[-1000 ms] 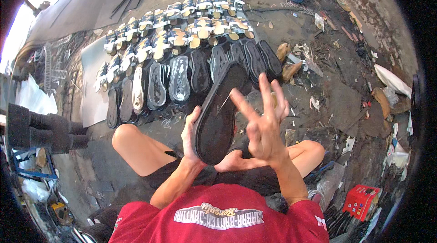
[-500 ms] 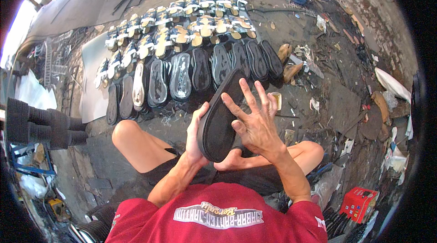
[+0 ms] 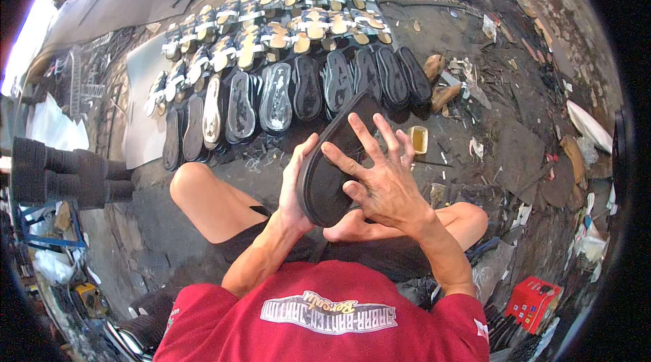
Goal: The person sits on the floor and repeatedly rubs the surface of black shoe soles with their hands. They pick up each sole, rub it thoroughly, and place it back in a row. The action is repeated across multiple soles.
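A black shoe sole point(image 3: 324, 175) is held slanted above my lap, its far end pointing up and to the right. My left hand point(image 3: 293, 182) grips its left edge, thumb along the rim and the other fingers hidden beneath. Over the right side of the sole my right hand point(image 3: 388, 189) is spread, fingers apart, index finger lying over the sole's face. Whether those fingertips press on it, I cannot tell. Beyond my hands stands a row of black soles point(image 3: 307, 87), some with a glossy wet look.
Behind the soles lie rows of sandal uppers on tan footbeds point(image 3: 278, 35). Wooden shoe lasts point(image 3: 444, 95) and a small tub of yellowish stuff point(image 3: 418, 139) are at the right. Stacked black soles point(image 3: 61, 175) stand at far left, a red box point(image 3: 534, 304) at lower right.
The whole view has shifted a little, so the rows sit higher and farther right. The sole and both hands keep nearly the same pose, with the right fingers slightly lowered over it.
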`<state>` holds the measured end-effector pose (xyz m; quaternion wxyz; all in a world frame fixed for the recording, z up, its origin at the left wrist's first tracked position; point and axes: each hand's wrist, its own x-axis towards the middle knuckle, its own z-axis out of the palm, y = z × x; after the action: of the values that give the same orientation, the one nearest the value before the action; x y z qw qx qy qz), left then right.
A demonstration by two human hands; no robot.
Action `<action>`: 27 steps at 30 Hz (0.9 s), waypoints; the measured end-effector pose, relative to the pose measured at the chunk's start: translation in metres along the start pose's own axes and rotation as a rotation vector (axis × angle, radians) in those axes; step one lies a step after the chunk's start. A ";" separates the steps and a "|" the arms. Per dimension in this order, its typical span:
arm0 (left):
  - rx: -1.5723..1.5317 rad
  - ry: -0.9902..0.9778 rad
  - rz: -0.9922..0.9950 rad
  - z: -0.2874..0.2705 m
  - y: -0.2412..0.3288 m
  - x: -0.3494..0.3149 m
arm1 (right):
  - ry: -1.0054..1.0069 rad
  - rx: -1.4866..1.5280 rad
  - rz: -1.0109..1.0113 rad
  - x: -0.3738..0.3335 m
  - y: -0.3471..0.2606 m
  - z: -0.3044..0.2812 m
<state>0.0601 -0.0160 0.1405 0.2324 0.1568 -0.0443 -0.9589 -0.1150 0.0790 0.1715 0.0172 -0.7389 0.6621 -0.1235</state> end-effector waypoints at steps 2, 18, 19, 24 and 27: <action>-0.059 -0.049 -0.017 -0.007 0.002 -0.001 | -0.002 0.008 -0.027 0.001 0.000 0.002; 0.300 0.199 0.154 0.002 0.000 -0.013 | -0.084 0.144 -0.261 0.001 -0.010 -0.015; 0.305 0.219 0.168 0.005 -0.001 -0.014 | -0.091 0.153 -0.266 0.001 -0.011 -0.016; 0.454 0.206 0.177 0.017 0.000 -0.018 | -0.111 0.138 -0.361 0.002 -0.006 -0.020; 0.347 0.187 0.136 0.012 0.004 -0.011 | -0.018 0.066 -0.494 0.000 0.005 -0.012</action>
<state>0.0672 -0.0139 0.1554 0.2690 0.2793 -0.1974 -0.9004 -0.1220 0.0802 0.1822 0.0167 -0.8785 0.4568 -0.1388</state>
